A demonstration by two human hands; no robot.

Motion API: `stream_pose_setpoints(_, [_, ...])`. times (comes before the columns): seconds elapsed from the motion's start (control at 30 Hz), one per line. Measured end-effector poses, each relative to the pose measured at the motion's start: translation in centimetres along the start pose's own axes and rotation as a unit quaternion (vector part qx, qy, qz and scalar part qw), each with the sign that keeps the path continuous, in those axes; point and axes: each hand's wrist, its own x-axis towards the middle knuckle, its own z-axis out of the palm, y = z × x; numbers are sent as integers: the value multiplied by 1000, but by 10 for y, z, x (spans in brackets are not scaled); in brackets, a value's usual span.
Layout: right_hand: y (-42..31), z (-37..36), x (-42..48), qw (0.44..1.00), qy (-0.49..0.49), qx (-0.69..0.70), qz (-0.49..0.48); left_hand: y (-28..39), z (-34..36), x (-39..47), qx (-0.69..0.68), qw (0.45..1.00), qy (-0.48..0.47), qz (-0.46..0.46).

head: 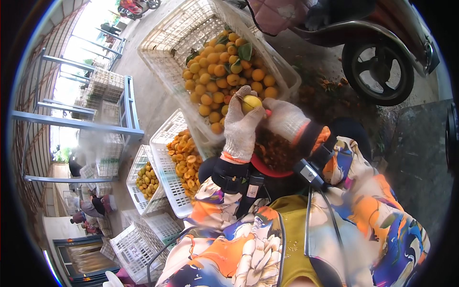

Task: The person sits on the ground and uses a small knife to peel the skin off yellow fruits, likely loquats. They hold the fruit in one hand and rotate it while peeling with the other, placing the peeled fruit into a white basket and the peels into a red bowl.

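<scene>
My left hand (pixel 239 125), in a whitish knit glove, holds a yellow apricot (pixel 251 104) between thumb and fingers. A dark line crosses the fruit's skin. My gloved right hand (pixel 285 117) is curled close against the fruit's right side. A small red piece (pixel 268 113) shows at its fingertips; the rest of that piece is hidden in the glove. Just beyond both hands, a large plastic crate (pixel 161 68) holds many whole apricots (pixel 215 73) and some green leaves. Below my right hand is a red basin (pixel 274 174) with dark brownish scraps inside.
A white crate of halved apricots (pixel 183 158) stands to the left, beside a crate of greenish-yellow fruit (pixel 146 181). Stacked white crates (pixel 138 247) are at lower left. A scooter's wheel (pixel 378 71) is at upper right. Blue metal frames (pixel 79 123) and people stand farther left.
</scene>
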Motion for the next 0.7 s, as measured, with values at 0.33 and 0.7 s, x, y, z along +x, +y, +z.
stream_pose_setpoints(0.33, [14,18,3,990,72,77,-98,-11,-11,6,-35,996,-46,-69])
stream_pose_setpoints(0.7, [21,-18,-9,891,80,444,44,-32,-33,14,-348,923,-35,-163])
